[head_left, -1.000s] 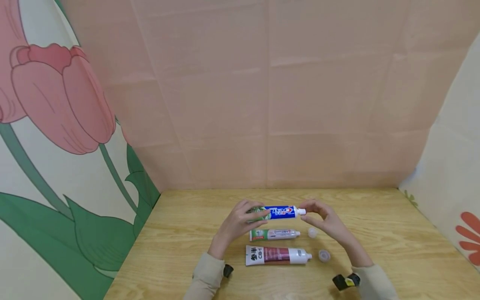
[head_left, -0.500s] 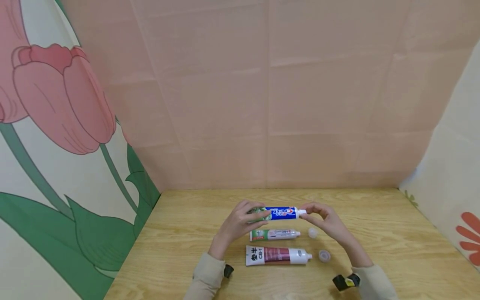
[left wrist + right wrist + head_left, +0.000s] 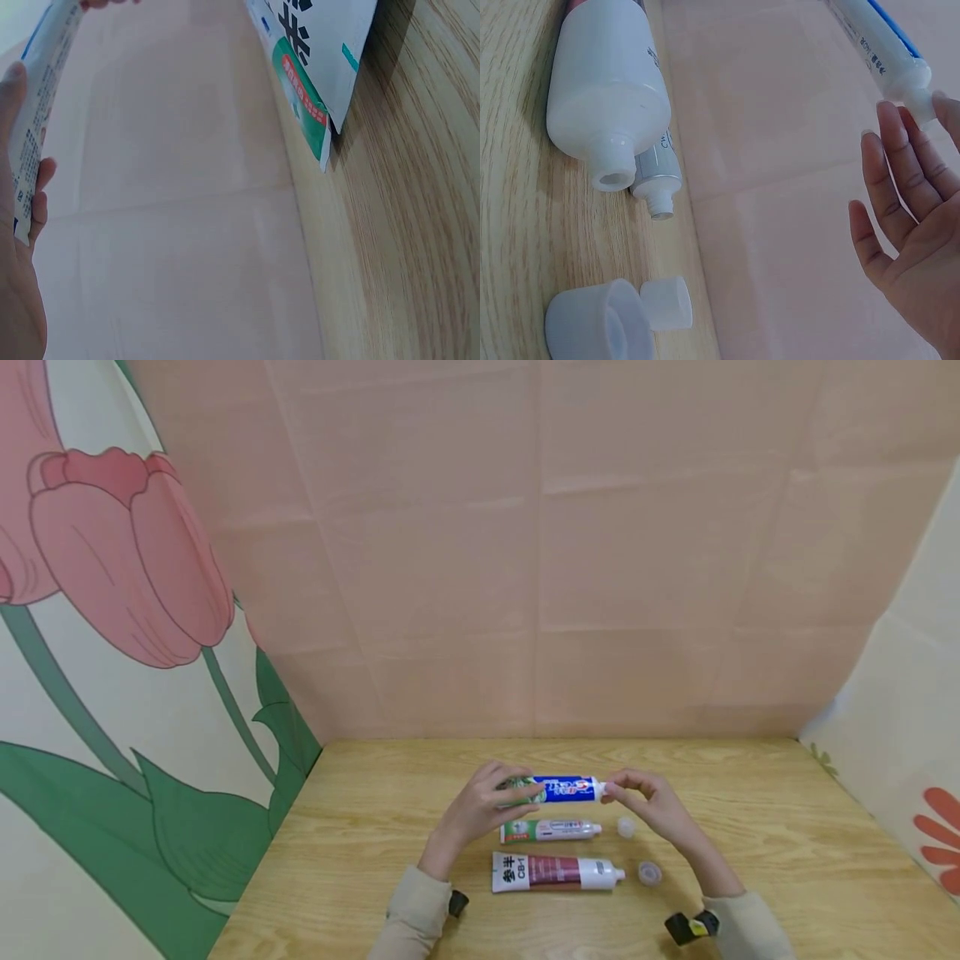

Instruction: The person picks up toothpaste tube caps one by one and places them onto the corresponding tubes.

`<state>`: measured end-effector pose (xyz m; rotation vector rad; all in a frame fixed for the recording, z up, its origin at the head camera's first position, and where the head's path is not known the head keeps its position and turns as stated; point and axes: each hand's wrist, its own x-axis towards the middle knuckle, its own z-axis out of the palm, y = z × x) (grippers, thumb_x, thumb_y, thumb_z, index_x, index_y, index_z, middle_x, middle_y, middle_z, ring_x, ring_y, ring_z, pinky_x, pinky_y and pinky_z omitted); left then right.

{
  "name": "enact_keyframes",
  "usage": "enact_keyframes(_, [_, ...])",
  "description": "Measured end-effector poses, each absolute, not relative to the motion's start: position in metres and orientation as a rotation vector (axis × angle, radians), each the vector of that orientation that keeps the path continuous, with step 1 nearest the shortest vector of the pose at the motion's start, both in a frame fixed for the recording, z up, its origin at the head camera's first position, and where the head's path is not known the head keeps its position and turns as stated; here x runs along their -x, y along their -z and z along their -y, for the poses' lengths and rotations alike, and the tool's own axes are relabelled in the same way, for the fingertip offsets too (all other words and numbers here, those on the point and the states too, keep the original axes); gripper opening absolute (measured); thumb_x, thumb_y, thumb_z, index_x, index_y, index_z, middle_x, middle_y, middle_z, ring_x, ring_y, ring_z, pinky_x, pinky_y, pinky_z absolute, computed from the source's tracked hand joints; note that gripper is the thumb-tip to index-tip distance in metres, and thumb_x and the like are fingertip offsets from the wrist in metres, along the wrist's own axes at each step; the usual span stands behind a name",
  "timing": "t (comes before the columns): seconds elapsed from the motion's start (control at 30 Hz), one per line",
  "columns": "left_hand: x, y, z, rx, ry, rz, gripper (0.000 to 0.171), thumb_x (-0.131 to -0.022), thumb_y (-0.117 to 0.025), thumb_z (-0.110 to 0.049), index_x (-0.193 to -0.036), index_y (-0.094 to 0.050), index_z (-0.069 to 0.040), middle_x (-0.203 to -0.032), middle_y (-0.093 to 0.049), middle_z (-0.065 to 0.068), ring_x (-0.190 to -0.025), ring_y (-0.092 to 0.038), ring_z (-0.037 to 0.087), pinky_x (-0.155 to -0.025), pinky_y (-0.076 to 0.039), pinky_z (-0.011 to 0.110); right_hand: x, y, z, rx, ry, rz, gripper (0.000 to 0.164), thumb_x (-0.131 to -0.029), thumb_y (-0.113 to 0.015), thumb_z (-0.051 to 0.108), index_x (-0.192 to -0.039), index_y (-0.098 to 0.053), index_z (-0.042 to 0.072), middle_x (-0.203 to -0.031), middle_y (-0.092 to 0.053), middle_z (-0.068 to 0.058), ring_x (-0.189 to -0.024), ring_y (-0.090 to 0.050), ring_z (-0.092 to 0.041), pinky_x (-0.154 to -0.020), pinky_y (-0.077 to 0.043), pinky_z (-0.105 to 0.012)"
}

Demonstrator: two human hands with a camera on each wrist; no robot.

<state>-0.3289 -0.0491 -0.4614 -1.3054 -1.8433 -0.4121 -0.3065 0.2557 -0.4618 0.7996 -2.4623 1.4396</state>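
Note:
My left hand (image 3: 480, 802) grips the flat tail half of a blue and green toothpaste tube (image 3: 567, 789), raised above the table. The tube lies level, nozzle end to the right. At that end, my right hand (image 3: 652, 802) pinches the small white cap (image 3: 919, 105) between thumb and fingertips; the other fingers spread loosely in the right wrist view. Below the held tube lie two uncapped tubes, a slim green and white toothpaste tube (image 3: 558, 830) and a larger maroon and white toothpaste tube (image 3: 555, 872), nozzles pointing right.
A small white cap (image 3: 626, 827) rests right of the slim tube, and a wider clear-white cap (image 3: 649, 873) right of the larger one. All lie on a wood-grain table (image 3: 375, 835), with a pink sheet (image 3: 536, 568) hanging behind and a tulip-printed panel (image 3: 150, 610) at left.
My right fingertips have closed further over the cap, hiding more of it. The held tube has dipped slightly and its visible print has shifted; the tubes and caps on the table stay put.

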Motion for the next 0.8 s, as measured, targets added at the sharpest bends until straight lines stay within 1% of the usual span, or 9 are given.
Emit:
enact_keyframes(0.07, [0.3288,0.4615,0.0491,1.305,0.412,1.846,0.033,-0.082,-0.069,-0.034,-0.114,-0.066,-0.025,-0.113,-0.061,-0.001,-0.096,-0.052,0.008,-0.086,-0.044,0.016,0.3068,0.4626,-0.2557,-0.796,-1.422,2.461,0.015,-0.094,-0.053,0.011,-0.089,-0.066,0.018,-0.084,-0.066,0.005,-0.086,-0.061,-0.012,-0.090,-0.040,-0.033])
enact_keyframes(0.13, [0.3286,0.4617,0.0491,1.305,0.415,1.847,0.033,-0.082,-0.069,-0.034,-0.114,-0.066,-0.024,-0.113,-0.061,-0.002,-0.096,-0.052,0.008,-0.086,-0.044,0.016,0.3069,0.4629,-0.2555,-0.784,-1.408,2.466,0.016,-0.095,-0.053,0.012,-0.089,-0.065,0.019,-0.084,-0.066,0.007,-0.086,-0.061,-0.011,-0.091,-0.040,-0.032])
enact_keyframes(0.27, [0.3282,0.4615,0.0495,1.299,0.425,1.855,0.036,-0.079,-0.072,-0.032,-0.114,-0.066,-0.025,-0.113,-0.061,-0.002,-0.097,-0.052,0.008,-0.087,-0.043,0.016,0.3068,0.4628,-0.2547,-0.773,-1.412,2.473,0.015,-0.095,-0.052,0.014,-0.090,-0.065,0.019,-0.083,-0.066,0.008,-0.086,-0.061,-0.010,-0.091,-0.039,-0.043])
enact_keyframes(0.33, [0.3280,0.4612,0.0498,1.297,0.426,1.857,0.038,-0.076,-0.075,-0.030,-0.113,-0.066,-0.025,-0.114,-0.061,-0.002,-0.098,-0.052,0.008,-0.088,-0.043,0.016,0.3068,0.4629,-0.2545,-0.767,-1.417,2.481,0.015,-0.095,-0.052,0.015,-0.091,-0.065,0.019,-0.084,-0.067,0.008,-0.086,-0.062,-0.010,-0.091,-0.040,-0.043])
enact_keyframes(0.5, [0.3280,0.4612,0.0508,1.295,0.429,1.857,0.043,-0.072,-0.078,-0.028,-0.113,-0.066,-0.024,-0.114,-0.060,-0.003,-0.099,-0.053,0.009,-0.090,-0.043,0.017,0.3061,0.4641,-0.2541,-0.793,-1.439,2.467,0.014,-0.095,-0.052,0.014,-0.101,-0.065,0.015,-0.086,-0.068,0.005,-0.085,-0.063,-0.011,-0.086,-0.046,-0.027])
enact_keyframes(0.53, [0.3280,0.4614,0.0511,1.294,0.428,1.859,0.041,-0.074,-0.077,-0.029,-0.113,-0.066,-0.024,-0.114,-0.060,-0.003,-0.100,-0.052,0.009,-0.090,-0.043,0.016,0.3057,0.4640,-0.2538,-0.805,-1.448,2.454,0.015,-0.094,-0.053,0.012,-0.105,-0.064,0.014,-0.087,-0.068,0.004,-0.086,-0.062,-0.011,-0.084,-0.046,-0.025])
enact_keyframes(0.63, [0.3278,0.4614,0.0516,1.291,0.429,1.863,0.036,-0.078,-0.073,-0.032,-0.113,-0.066,-0.025,-0.115,-0.060,-0.003,-0.100,-0.052,0.009,-0.091,-0.043,0.016,0.3051,0.4636,-0.2529,-0.849,-1.487,2.402,0.024,-0.090,-0.058,0.006,-0.114,-0.060,0.008,-0.094,-0.066,0.000,-0.089,-0.060,-0.010,-0.081,-0.048,-0.024])
enact_keyframes(0.7, [0.3277,0.4612,0.0518,1.291,0.427,1.864,0.036,-0.079,-0.072,-0.032,-0.113,-0.066,-0.025,-0.115,-0.060,-0.003,-0.100,-0.052,0.009,-0.092,-0.042,0.016,0.3052,0.4634,-0.2524,-0.876,-1.517,2.364,0.030,-0.087,-0.061,0.001,-0.117,-0.057,0.005,-0.100,-0.064,-0.004,-0.092,-0.059,-0.009,-0.082,-0.048,-0.023])
enact_keyframes(0.8, [0.3275,0.4608,0.0521,1.290,0.429,1.861,0.039,-0.075,-0.075,-0.029,-0.113,-0.066,-0.024,-0.114,-0.060,-0.003,-0.100,-0.053,0.009,-0.092,-0.043,0.017,0.3061,0.4646,-0.2527,-0.912,-1.554,2.322,0.034,-0.084,-0.063,-0.005,-0.116,-0.055,-0.001,-0.106,-0.063,-0.009,-0.095,-0.057,-0.009,-0.084,-0.047,-0.019])
